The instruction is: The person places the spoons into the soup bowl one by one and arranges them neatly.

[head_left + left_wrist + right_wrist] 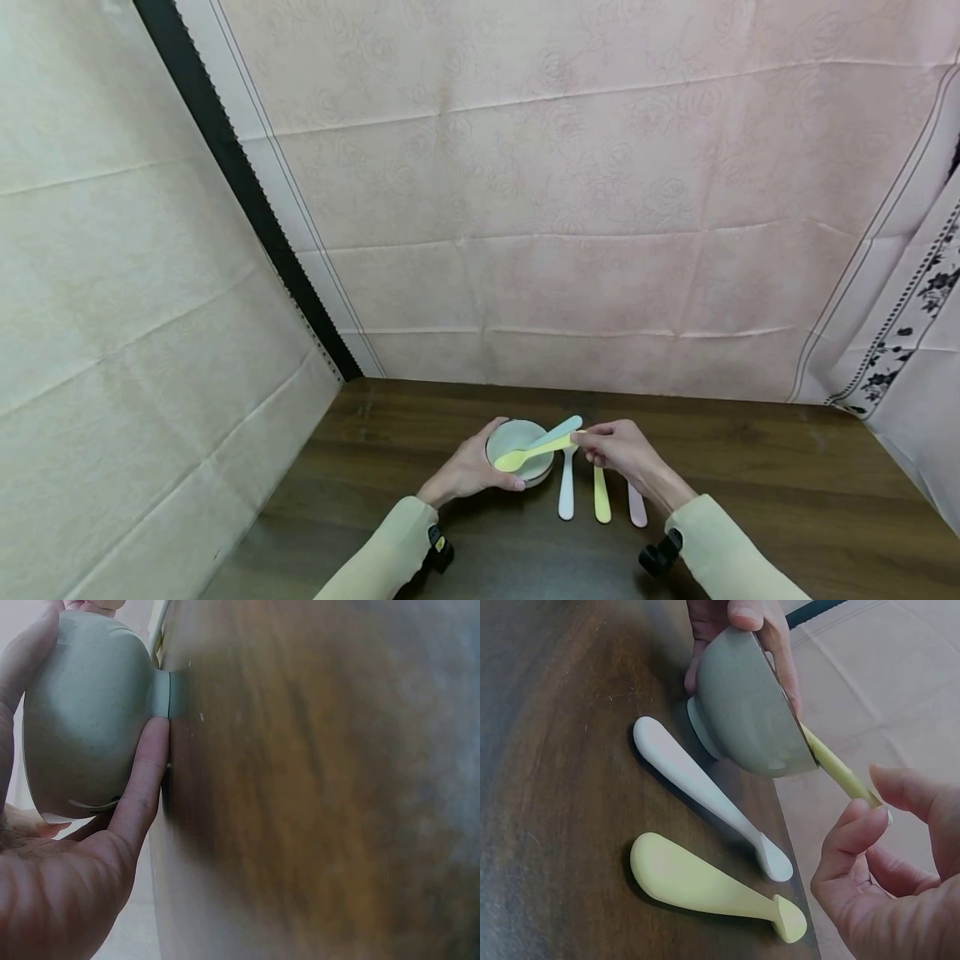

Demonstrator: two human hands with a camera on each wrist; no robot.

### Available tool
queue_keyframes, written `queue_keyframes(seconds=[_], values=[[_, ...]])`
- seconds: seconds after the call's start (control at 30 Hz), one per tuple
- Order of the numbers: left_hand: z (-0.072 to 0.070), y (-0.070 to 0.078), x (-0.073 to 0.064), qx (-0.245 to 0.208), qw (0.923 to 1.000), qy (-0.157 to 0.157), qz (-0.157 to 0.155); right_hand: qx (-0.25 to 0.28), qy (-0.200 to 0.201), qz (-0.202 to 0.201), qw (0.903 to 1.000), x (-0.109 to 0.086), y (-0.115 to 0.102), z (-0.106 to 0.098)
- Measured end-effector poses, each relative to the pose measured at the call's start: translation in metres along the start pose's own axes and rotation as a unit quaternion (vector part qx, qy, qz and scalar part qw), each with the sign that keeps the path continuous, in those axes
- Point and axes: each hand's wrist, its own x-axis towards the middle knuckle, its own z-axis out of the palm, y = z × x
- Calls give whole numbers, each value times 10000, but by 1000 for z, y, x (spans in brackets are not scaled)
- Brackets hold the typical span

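Observation:
My left hand [474,463] grips a pale green bowl [512,433] by its side, thumb toward me and fingers round the far side. In the left wrist view the bowl's foot [160,694] is close to the table, with a fingertip beside it. Between thumb and fingertips my right hand [626,452] pinches a yellow spoon [536,452] by its handle end. That spoon's head lies over the bowl's opening. A light blue spoon [566,426] leans in the bowl, its handle sticking out over the right rim.
Right of the bowl, a white spoon [690,780], a second yellow spoon [697,881] and a pink spoon [637,506] lie in a row on the brown wooden table [405,425]. My right forearm partly covers the pink one. Cloth sheets [570,250] hang behind and at the sides.

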Motion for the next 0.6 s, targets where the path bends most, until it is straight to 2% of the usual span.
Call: queue_keyframes(seconds=[0.6], values=[[0,-1,-1,10,10000,-10,76,-89,97,-23,9999,-16,5,-5]])
